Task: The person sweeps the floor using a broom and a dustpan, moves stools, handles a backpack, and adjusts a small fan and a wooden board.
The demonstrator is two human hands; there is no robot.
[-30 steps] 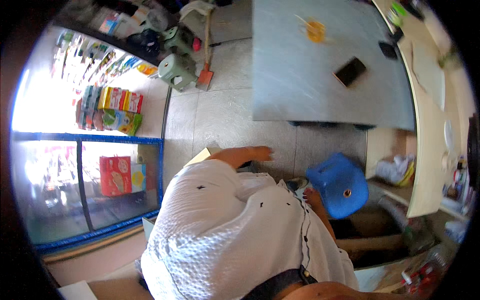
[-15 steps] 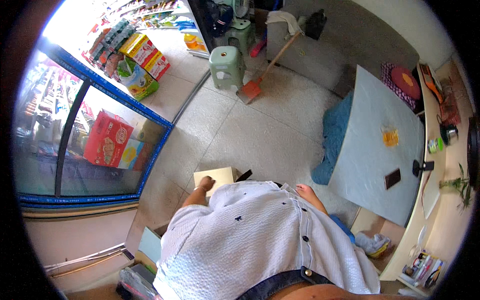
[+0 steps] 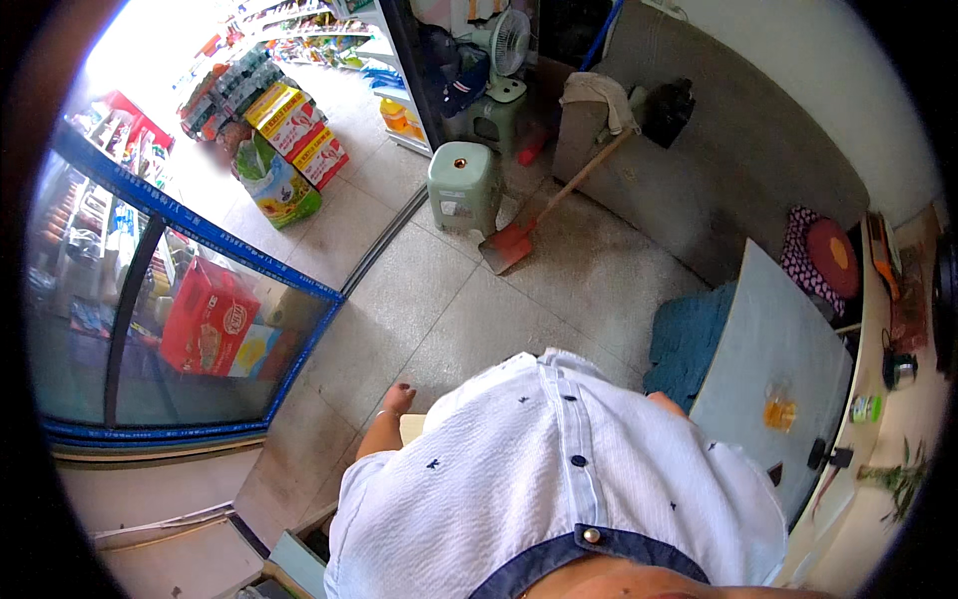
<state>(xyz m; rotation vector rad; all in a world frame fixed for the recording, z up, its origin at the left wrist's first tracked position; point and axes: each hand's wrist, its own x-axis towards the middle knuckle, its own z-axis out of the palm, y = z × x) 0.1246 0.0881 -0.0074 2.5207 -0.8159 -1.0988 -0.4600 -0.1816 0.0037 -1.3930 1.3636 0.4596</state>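
My left hand hangs low over the tiled floor, a thin band round its wrist. Its fingers look loosely curled, and I see nothing between them. Right beside it, a cream box or stool shows only a corner; my white patterned shirt hides the rest. Whether the hand touches that box I cannot tell. Of my right hand only a small patch of skin shows past the shirt, next to the grey table; its fingers are hidden.
A blue-edged glass door stands at left, with cartons beyond it. Ahead are a green plastic stool and a red dustpan with a long wooden handle. A teal-covered seat is by the table, which bears an amber-filled glass.
The view has tilted up and the shirt covers more of the foreground. My left hand no longer overlaps the cream box, which is mostly hidden. My right hand has nearly gone behind the shirt.
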